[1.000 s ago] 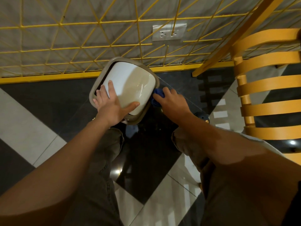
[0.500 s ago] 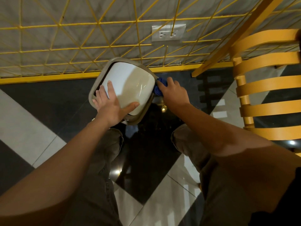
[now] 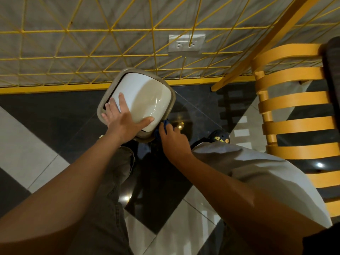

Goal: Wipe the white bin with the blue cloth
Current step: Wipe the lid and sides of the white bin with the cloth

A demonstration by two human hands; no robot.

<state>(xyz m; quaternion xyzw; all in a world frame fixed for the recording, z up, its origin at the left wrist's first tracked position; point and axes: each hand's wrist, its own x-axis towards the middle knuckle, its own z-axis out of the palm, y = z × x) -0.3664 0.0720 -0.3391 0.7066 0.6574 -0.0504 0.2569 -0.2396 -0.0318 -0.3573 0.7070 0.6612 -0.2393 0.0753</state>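
The floor (image 3: 55,115) is glossy tile, black and white in large diagonal shapes. The white bin (image 3: 147,100) stands on a black patch near the yellow baseboard (image 3: 46,88) at 12 o'clock. A yellow slatted chair (image 3: 294,111) stands on the floor at 3 o'clock. A dark shoe (image 3: 219,136) rests on the tile at 4 o'clock from the bin.

The left hand (image 3: 122,120) lies flat on the white lid of the bin (image 3: 147,96), fingers spread and thumb out toward the bin's near corner. At that near corner, the right hand (image 3: 173,139) presses the blue cloth (image 3: 161,127) against the bin's side. Beyond the bin runs a yellow grid (image 3: 110,43); a slatted chair (image 3: 294,107) stands to the bin's right.
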